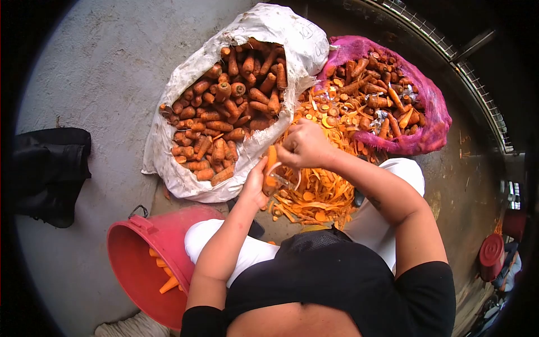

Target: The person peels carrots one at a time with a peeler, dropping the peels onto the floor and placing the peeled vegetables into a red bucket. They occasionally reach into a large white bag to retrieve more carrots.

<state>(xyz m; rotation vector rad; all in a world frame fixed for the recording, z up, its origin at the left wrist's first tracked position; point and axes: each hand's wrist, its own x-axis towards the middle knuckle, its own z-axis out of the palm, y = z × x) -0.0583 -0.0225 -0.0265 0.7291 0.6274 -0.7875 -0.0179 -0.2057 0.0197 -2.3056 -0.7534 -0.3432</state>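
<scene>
Two hands work close together | left fingers point(259, 178) wrapped round upright carrot point(272, 160) | right fingers point(296, 153) clenched on peeler point(282, 181), touching carrot | peel heap point(323, 196) beneath | white sack point(168, 163) left, pink sack point(432, 132) right, red bucket point(129, 264) behind; bare floor point(95, 73) far left.

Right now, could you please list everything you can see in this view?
sack: one, white, top centre, open
unpeeled carrots: many, orange-brown, filling the sack
mesh bag: one, pink, top right, holding carrots and scraps
peels: one pile, orange, on the floor below the hands
bucket: one, red, lower left, tilted
peeled pieces: a few, orange, inside the bucket
cloth bag: one, black, left edge
round thing: one, red, right edge, unclear
carrot: one, orange, in the left hand
peeler: one, pale, against the carrot
left hand: grips the carrot
right hand: works the peeler
</scene>
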